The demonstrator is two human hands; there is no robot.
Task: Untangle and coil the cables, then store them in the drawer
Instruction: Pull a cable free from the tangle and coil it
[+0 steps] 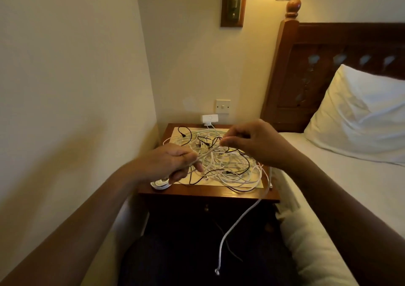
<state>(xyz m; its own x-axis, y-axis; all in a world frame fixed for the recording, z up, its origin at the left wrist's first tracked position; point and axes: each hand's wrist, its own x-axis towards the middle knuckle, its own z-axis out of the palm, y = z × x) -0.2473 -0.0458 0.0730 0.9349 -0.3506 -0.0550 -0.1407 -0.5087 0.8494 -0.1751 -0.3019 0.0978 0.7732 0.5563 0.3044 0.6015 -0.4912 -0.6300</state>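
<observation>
A tangle of white and black cables (221,169) lies spread over the top of a wooden nightstand (210,192). My left hand (168,163) grips a white cable above the pile's left side. My right hand (252,143) pinches the same white strand a little higher, over the pile's middle. One white cable (238,222) hangs off the front right corner and dangles down in front of the nightstand. A small coiled white cable (160,184) sits at the front left corner. The drawer front with its knob (206,208) is dark and closed below the top.
A bed (328,176) with a white pillow (359,110) stands right of the nightstand. A wall runs close along the left. A white adapter (210,118) is plugged in at the wall behind the nightstand, under a switch (222,106). A brass lamp hangs above.
</observation>
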